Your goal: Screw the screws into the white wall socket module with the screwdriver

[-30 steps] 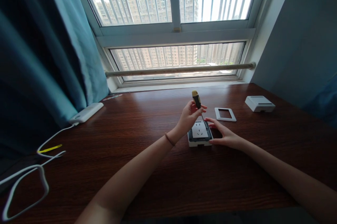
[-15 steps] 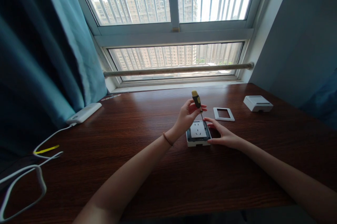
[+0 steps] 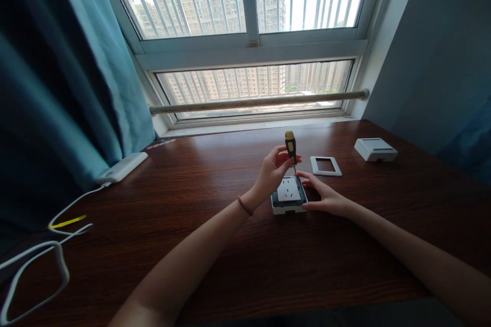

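A yellow-and-black screwdriver (image 3: 290, 147) stands nearly upright, gripped by the fingers of my left hand (image 3: 275, 167). Its shaft points down at the right side of a wall socket (image 3: 288, 189), whose white face has slots and a dark frame around it. The socket sits in a white box on the table. My right hand (image 3: 324, 197) holds the socket box by its right side, thumb at the near corner and fingers at the far corner. Just beyond that hand lies a white cover frame (image 3: 326, 166), flat on the wood.
Far right on the brown table (image 3: 215, 173) rests another white box (image 3: 376, 149). At the left are a white power strip (image 3: 123, 167), its looped cable (image 3: 63, 270) with a yellow tie (image 3: 69, 222), and a blue curtain (image 3: 111, 86). A window with a rail (image 3: 261, 104) closes the back.
The screwdriver has gone from leaning left to more upright, its handle top shifting slightly right. My right hand stays on the socket box. The view has moved a little.
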`<state>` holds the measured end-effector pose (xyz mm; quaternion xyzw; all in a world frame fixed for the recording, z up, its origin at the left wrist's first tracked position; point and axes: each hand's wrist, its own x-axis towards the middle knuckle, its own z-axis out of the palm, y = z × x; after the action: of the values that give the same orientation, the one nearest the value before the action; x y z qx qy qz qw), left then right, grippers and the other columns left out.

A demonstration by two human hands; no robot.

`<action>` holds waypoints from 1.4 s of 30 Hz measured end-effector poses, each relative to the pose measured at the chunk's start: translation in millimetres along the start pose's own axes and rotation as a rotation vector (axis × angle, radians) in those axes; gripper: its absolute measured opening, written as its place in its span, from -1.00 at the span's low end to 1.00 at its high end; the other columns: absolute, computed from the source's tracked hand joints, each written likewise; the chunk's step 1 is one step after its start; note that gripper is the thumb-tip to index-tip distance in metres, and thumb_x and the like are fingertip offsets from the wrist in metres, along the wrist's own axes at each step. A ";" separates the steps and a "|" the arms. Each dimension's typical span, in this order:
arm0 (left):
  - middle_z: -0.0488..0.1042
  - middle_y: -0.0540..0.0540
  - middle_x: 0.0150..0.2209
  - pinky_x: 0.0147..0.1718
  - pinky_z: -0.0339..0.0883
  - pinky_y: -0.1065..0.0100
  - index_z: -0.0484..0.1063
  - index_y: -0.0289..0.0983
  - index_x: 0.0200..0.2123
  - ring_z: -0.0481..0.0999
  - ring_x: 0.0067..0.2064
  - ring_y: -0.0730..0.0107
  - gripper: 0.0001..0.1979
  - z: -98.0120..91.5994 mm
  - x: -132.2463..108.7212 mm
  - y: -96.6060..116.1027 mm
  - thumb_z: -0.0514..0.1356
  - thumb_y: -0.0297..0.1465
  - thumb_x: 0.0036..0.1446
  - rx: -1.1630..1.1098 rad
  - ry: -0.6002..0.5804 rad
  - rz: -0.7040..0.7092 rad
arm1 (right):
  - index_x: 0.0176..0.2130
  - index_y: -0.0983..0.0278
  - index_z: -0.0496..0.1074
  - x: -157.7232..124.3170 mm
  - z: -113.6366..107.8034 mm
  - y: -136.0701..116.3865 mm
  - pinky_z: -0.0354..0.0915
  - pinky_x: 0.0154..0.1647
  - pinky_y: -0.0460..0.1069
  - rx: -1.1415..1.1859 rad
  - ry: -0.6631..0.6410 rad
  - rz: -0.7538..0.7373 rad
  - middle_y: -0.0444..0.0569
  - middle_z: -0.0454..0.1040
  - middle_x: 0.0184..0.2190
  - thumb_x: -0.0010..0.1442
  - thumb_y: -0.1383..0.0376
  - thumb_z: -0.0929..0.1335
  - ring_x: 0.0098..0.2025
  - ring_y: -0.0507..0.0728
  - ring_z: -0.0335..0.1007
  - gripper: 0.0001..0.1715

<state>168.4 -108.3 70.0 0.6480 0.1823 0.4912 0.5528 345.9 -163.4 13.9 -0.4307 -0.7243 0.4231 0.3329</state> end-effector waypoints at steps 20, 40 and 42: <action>0.42 -0.08 -0.33 -0.33 0.31 0.37 0.34 -0.31 -0.25 0.44 -0.30 0.40 -0.65 -0.5 -1.6 -5.9 0.28 -0.29 -0.13 0.279 0.151 0.012 | 0.18 0.23 -0.07 0.0 -0.9 1.4 -0.04 0.20 0.17 0.008 -0.013 -0.020 0.10 0.19 0.06 -0.06 0.22 0.43 0.18 0.24 0.04 -0.06; 0.53 -0.19 -0.29 -0.20 0.34 0.19 0.18 -0.30 -0.22 0.52 -0.27 0.29 -0.63 1.9 -4.0 1.5 0.27 -0.41 -0.08 -0.105 -0.009 -0.051 | 0.19 0.15 -0.07 -0.5 -1.0 7.6 0.00 0.18 0.21 -0.034 -0.012 0.002 0.08 0.04 0.20 -0.05 0.17 0.42 0.18 0.31 0.05 -0.07; 0.51 -0.22 -0.24 -0.21 0.33 0.19 0.16 -0.30 -0.26 0.52 -0.28 0.30 -0.68 2.7 -4.4 2.3 0.25 -0.39 -0.04 -0.129 -0.029 -0.051 | 0.19 0.14 -0.07 -0.2 -0.8 8.3 0.00 0.19 0.21 -0.041 -0.010 0.003 0.07 0.02 0.21 -0.04 0.17 0.42 0.19 0.32 0.03 -0.07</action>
<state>168.0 -113.9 70.4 0.6132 0.1587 0.4784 0.6082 349.5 -161.1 6.7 -0.4363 -0.7338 0.4109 0.3200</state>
